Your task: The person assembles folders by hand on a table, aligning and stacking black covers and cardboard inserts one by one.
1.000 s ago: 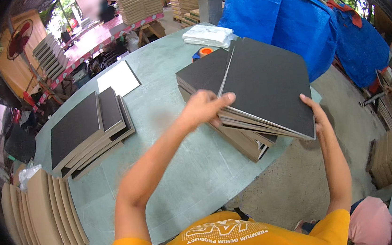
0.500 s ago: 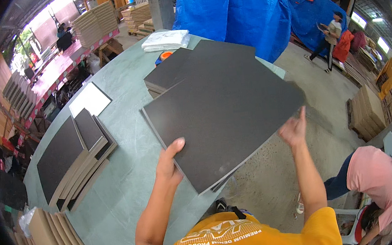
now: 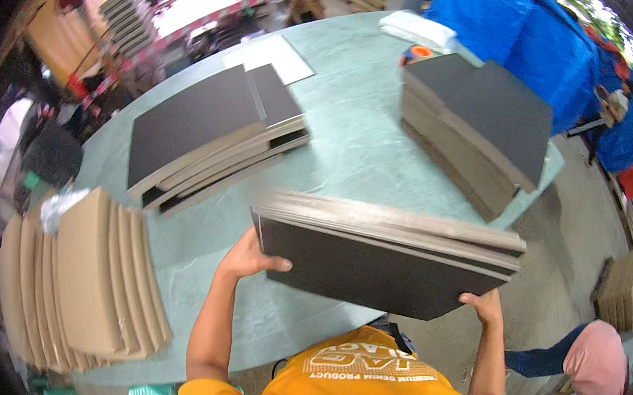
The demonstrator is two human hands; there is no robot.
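L hand (image 3: 250, 256) & R hand (image 3: 486, 308) clamped on black-faced panel stack (image 3: 384, 267), lower ctr; we judge staggered edges risk slippage.

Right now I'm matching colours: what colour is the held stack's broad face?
The broad face is very dark grey, nearly black; head view.

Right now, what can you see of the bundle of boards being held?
The bundle of boards is several stiff-looking, rectangular sheets, perhaps cardboard, with a matte black face toward us and pale grey-brown edges up. It is tilted on edge, slanting down to the right, layers uneven at that end. The left hand grips its left end, the right hand its lower right corner. In view it overlaps the table's near edge; contact is unclear.
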